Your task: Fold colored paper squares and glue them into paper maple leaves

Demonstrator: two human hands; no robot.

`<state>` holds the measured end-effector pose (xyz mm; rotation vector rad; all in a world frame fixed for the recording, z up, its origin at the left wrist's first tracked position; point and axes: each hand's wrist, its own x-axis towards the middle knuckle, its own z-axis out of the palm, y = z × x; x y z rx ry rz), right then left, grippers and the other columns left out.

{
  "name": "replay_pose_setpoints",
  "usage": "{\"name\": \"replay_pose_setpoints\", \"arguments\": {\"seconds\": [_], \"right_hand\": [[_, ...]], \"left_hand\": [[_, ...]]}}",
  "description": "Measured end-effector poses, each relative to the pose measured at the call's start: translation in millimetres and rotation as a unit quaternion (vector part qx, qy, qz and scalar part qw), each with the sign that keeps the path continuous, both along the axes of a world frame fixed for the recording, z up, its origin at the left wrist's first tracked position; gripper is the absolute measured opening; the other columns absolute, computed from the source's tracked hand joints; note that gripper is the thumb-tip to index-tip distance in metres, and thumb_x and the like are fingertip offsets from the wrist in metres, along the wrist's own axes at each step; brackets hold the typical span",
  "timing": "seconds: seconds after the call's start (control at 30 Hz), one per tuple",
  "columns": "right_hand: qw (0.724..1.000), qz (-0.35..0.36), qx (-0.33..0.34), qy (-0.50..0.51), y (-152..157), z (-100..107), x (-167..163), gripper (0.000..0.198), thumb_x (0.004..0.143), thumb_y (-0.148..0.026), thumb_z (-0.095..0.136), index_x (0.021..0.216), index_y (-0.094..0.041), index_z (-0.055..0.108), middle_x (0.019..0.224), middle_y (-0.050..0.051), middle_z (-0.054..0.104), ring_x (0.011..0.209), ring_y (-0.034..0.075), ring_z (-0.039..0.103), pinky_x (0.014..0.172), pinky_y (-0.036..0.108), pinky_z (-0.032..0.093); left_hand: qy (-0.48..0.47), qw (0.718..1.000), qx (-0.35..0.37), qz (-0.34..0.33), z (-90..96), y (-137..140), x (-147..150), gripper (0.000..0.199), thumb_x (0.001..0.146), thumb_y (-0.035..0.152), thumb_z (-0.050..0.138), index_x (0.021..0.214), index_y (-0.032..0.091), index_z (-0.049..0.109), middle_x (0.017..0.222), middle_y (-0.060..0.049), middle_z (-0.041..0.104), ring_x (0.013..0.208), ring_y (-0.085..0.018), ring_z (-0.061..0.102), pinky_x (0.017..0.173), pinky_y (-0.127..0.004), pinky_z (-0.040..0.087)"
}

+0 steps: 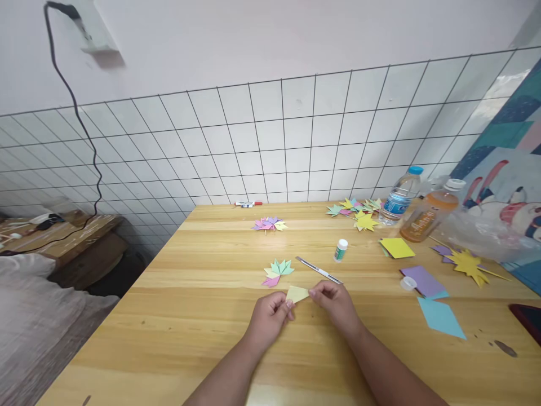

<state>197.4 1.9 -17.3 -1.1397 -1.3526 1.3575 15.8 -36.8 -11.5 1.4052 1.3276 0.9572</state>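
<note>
Between my two hands is a small piece of folded pale yellow paper (297,294), held just above the wooden table. My left hand (270,316) pinches its left end between thumb and fingers. At the pointed right end, my right hand (333,301) grips the paper with its fingertips. Just beyond the hands lies a partly built folded-paper piece (279,272) in green, yellow and pink. A utility knife (319,269) rests beyond my right hand, and a glue stick (340,250) with a white top stands behind it.
Farther back are a purple and pink paper piece (269,224), a marker (248,203) and paper stars (355,210). On the right stand a water bottle (399,197) and an orange drink bottle (431,211). Yellow (397,248), purple (422,281) and blue paper sheets (442,317) lie nearer.
</note>
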Motion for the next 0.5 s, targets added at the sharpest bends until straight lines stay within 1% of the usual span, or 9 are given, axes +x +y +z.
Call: {"name": "replay_pose_setpoints", "arguments": {"seconds": [0.1,0.17,0.23,0.27,0.3,0.33,0.37,0.43,0.5], "right_hand": [[0.999,-0.029,-0.007,0.025,3.4,0.8,5.8,0.034,0.068,-0.046,0.067,0.057,-0.016,0.055,0.052,-0.002,0.046,0.050,0.010,0.039,0.049,0.022,0.034],[0.999,-0.043,-0.003,0.034,3.3,-0.3,6.6,0.032,0.071,-0.048,0.064,0.068,-0.016,0.060,0.062,0.000,0.053,0.053,0.011,0.043,0.050,0.023,0.038],[0.999,-0.026,0.027,0.024,1.1,-2.1,3.9,0.034,0.074,-0.048,0.060,0.088,-0.017,0.064,0.079,0.004,0.059,0.061,0.013,0.050,0.054,0.024,0.042],[0.999,-0.003,0.049,0.006,-0.5,-3.0,1.4,0.035,0.075,-0.047,0.059,0.095,-0.018,0.063,0.085,0.006,0.061,0.065,0.015,0.053,0.056,0.025,0.044],[0.997,0.023,0.071,-0.023,-2.2,-3.8,-1.3,0.035,0.075,-0.046,0.059,0.097,-0.019,0.063,0.087,0.006,0.062,0.069,0.016,0.054,0.059,0.025,0.044],[0.993,0.042,0.089,-0.059,-3.7,-4.4,-3.9,0.032,0.076,-0.045,0.058,0.092,-0.018,0.065,0.083,0.006,0.062,0.070,0.016,0.055,0.059,0.025,0.044],[0.989,0.049,0.102,-0.095,-5.0,-4.7,-6.0,0.029,0.077,-0.045,0.057,0.083,-0.018,0.066,0.076,0.005,0.061,0.068,0.016,0.054,0.059,0.024,0.043],[0.984,0.033,0.108,-0.141,-6.5,-4.0,-8.1,0.032,0.079,-0.045,0.054,0.067,-0.017,0.062,0.064,0.002,0.056,0.060,0.014,0.050,0.054,0.023,0.040],[0.983,0.010,0.109,-0.146,-6.7,-2.2,-7.1,0.033,0.080,-0.045,0.052,0.065,-0.017,0.059,0.061,0.001,0.053,0.057,0.013,0.047,0.052,0.023,0.038]], "left_hand": [[-0.035,0.999,-0.026,0.028,-2.6,1.8,-1.3,0.032,0.079,0.043,0.052,0.060,0.017,0.051,0.054,-0.001,0.060,0.045,-0.010,0.047,0.046,-0.020,0.035],[-0.052,0.997,-0.039,0.035,-5.0,2.6,-2.2,0.032,0.078,0.044,0.053,0.062,0.017,0.050,0.054,-0.001,0.060,0.044,-0.010,0.047,0.045,-0.020,0.035],[-0.050,0.998,-0.036,0.023,-7.0,2.6,-2.8,0.032,0.078,0.045,0.053,0.063,0.017,0.051,0.055,-0.001,0.060,0.044,-0.010,0.047,0.045,-0.021,0.035],[-0.041,0.999,-0.029,0.011,-7.7,2.4,-2.9,0.033,0.079,0.045,0.052,0.063,0.017,0.052,0.055,-0.001,0.060,0.045,-0.010,0.047,0.046,-0.021,0.035],[-0.029,0.999,-0.019,0.000,-8.1,1.9,-2.8,0.033,0.079,0.045,0.052,0.062,0.016,0.053,0.055,-0.001,0.060,0.046,-0.010,0.047,0.048,-0.021,0.035],[-0.016,1.000,-0.007,-0.010,-8.2,1.4,-2.6,0.034,0.080,0.044,0.052,0.062,0.016,0.054,0.056,-0.002,0.061,0.047,-0.011,0.048,0.049,-0.021,0.036],[-0.007,1.000,0.003,-0.016,-7.9,0.8,-2.3,0.034,0.080,0.044,0.052,0.062,0.016,0.055,0.057,-0.002,0.061,0.049,-0.011,0.049,0.051,-0.021,0.037],[-0.007,1.000,0.006,-0.014,-6.6,-0.2,-1.5,0.034,0.080,0.045,0.052,0.064,0.015,0.058,0.058,-0.002,0.062,0.051,-0.011,0.051,0.052,-0.021,0.037],[-0.026,1.000,-0.008,-0.004,-4.8,-1.0,-0.7,0.033,0.079,0.046,0.052,0.068,0.015,0.059,0.058,-0.002,0.062,0.050,-0.011,0.051,0.051,-0.021,0.038]]}}
